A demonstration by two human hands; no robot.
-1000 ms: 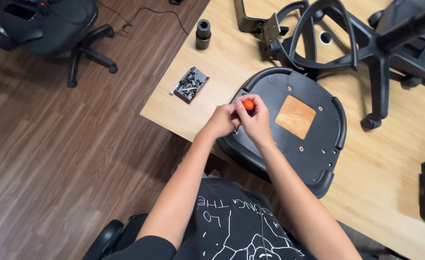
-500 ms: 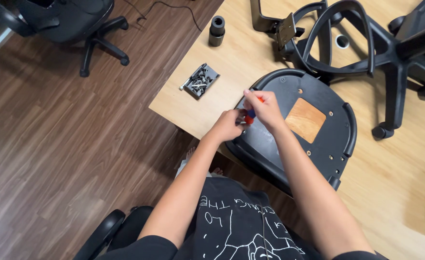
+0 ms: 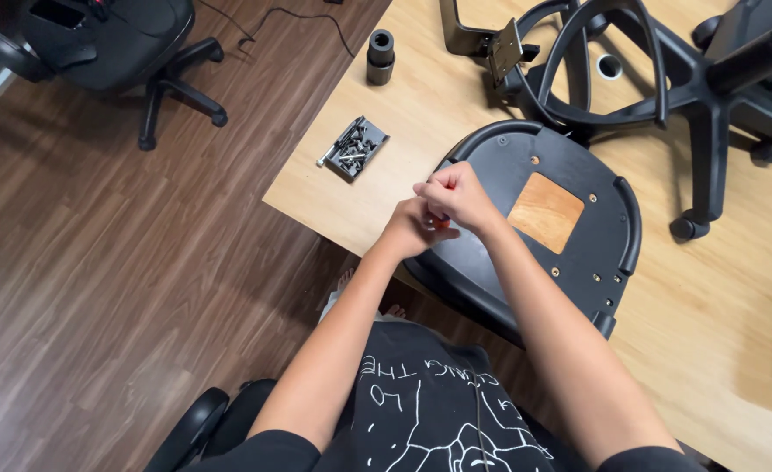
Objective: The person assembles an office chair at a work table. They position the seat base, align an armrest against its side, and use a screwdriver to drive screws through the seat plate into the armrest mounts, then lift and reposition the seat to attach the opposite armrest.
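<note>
Both hands, left hand (image 3: 410, 229) and right hand (image 3: 460, 194), clamp 1 small orange-red tool (image 3: 439, 224) (mostly hidden) over the upturned seat base (image 3: 569, 253) mid-frame, steadying it on the worktop (image 3: 421, 114).

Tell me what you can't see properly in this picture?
- Head view: the small orange-handled thing is almost wholly covered by the left hand and right hand, so its kind is unclear.
- The chair seat near edge is hidden behind the arms.
- The screws in the hardware tray are too small to tell apart.
- The chair base is cut off by the top and right edges.
</note>
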